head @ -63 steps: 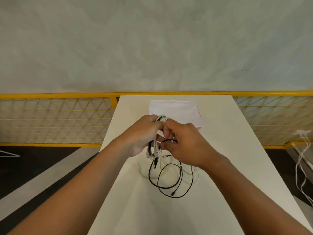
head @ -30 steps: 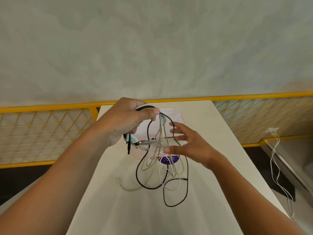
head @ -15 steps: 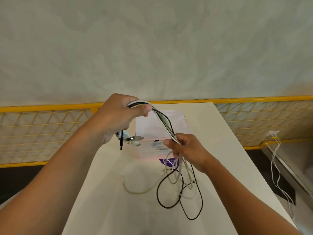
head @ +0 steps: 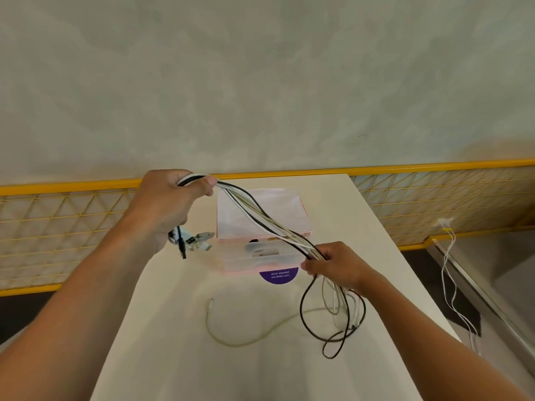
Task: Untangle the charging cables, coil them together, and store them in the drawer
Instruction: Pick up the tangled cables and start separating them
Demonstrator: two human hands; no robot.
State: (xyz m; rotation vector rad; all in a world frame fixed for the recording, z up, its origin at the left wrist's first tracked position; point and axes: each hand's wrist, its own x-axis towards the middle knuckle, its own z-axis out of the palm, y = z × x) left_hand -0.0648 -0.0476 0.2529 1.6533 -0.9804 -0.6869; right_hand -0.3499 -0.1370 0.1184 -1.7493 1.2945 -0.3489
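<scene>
The person's left grip (head: 170, 204) is clenched round the plug end of the black, white and beige charging cables (head: 262, 221), above the white table (head: 179, 328). The right grip (head: 333, 263) pinches the same bundle lower down, with the tails trailing on the table. Untangling looks nearly done. Next, the tails probably need looping into a coil for the small translucent pink drawer box (head: 289, 209).

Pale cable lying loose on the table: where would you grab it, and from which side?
Pinch the pale cable near its free end, from above: it lies flat on the table, and that end sits apart from the loops under the right hand.
</scene>
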